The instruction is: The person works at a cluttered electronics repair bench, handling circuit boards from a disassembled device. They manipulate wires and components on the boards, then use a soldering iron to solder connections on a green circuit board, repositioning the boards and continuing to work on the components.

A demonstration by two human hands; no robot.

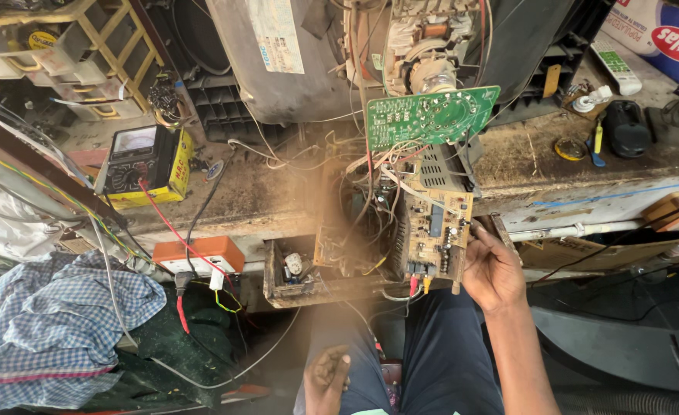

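The brown circuit board [434, 234] is gripped at its right edge by the right hand [493, 269], fingers closed on it, before the workbench [293, 192]. The left hand [328, 376] (loosely curled, empty) is rested on the knee; a green board [432, 115] is seen above.

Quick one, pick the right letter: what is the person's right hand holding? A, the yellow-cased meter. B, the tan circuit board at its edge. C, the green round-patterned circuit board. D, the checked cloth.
B: the right hand grips the right edge of the tan circuit board, while the green circuit board sits above it, untouched, and the left hand rests closed on the knee.
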